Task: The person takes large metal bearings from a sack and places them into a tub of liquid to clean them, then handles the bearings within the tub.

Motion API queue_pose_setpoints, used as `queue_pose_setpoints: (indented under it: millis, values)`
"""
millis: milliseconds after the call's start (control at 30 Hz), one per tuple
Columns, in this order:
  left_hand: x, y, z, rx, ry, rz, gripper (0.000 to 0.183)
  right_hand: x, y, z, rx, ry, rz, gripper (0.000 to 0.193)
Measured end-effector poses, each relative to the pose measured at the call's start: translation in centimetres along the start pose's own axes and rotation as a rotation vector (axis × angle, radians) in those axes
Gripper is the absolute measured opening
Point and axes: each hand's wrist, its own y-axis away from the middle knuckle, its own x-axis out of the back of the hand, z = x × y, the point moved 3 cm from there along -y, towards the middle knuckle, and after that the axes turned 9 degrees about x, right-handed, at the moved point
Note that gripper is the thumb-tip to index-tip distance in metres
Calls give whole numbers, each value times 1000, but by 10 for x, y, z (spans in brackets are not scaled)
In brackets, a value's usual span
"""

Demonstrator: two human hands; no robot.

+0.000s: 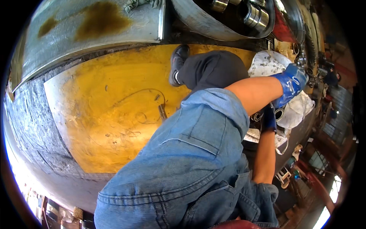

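Note:
At the right, my left hand point(292, 84) wears a shiny blue glove. Its fingers are curled beside a cluster of small metal parts point(301, 61), and what lies inside them is hidden. Below it my right hand point(270, 116), in a darker blue glove, reaches up from the lower right. The left glove and wrist partly cover its fingers, so their pose does not show. Metal rings lie close on both sides of the right hand: one ring point(279, 114) to its right, another ring point(257, 116) to its left. A stained white cloth point(267, 63) spreads under and around both hands.
A large metal tub point(207, 24) at the top holds several shiny cylindrical metal rings point(256, 18). My shoe point(178, 65) rests on a scuffed yellow sheet point(103, 95). A grey metal sheet point(57, 42) with brown stains lies upper left. A small white stool-like object point(283, 177) stands lower right.

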Motion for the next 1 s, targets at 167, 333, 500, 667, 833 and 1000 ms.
queue_pose_setpoints:
  millis: [167, 333, 500, 667, 833, 1000]
  values:
    - [18, -5, -24, -63, 5, 251, 42, -50, -30, -45, 60, 133, -115, 45]
    - [65, 4, -41, 80, 12, 154, 44, -128, -49, -60, 98, 275, -333, 45]
    - [75, 22, -57, 169, -17, 101, 49, -244, -36, 11, 107, 420, -637, 46]
    - [102, 17, -55, 76, 3, 319, 58, -292, -21, 191, -61, 276, -724, 48]
    - [149, 42, -137, 364, -145, 292, 59, -395, 99, 190, -244, 368, -1194, 61]
    - [238, 18, -153, 448, 431, 505, 62, -425, 128, 128, -265, 180, -1200, 59]
